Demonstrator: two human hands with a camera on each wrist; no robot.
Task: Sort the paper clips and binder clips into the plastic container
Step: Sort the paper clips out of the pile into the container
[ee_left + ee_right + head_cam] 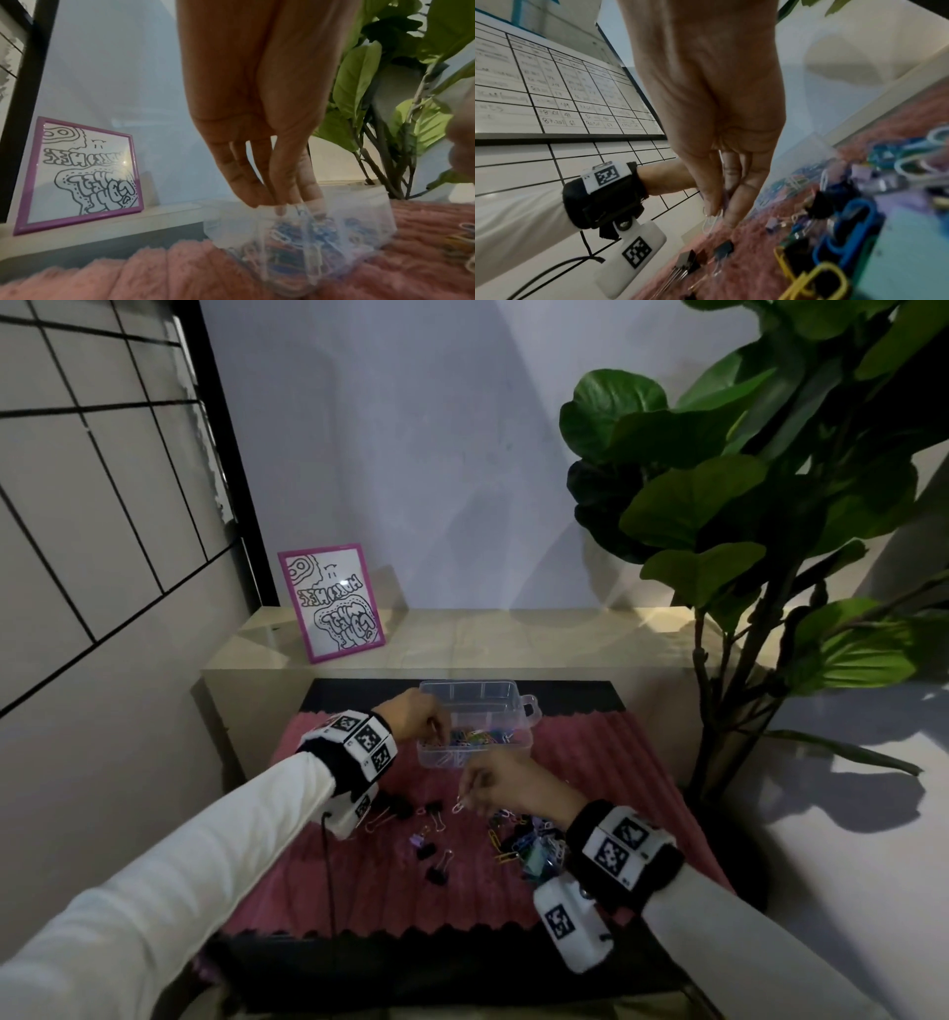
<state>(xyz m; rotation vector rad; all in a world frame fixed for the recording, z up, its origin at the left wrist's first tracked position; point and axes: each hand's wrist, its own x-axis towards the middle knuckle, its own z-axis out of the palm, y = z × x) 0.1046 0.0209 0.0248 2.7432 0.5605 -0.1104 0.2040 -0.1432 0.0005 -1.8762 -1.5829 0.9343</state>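
Left hand fingers down in plastic container, grip unclear, right hand pinching white paper clip above mat.

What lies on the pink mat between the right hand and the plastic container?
In the head view, only bare pink mat shows between the right hand, which pinches a white paper clip, and the plastic container.

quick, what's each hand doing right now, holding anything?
Left hand: fingertips down in the plastic container; whether they hold a clip cannot be told.
Right hand: pinching a white paper clip.
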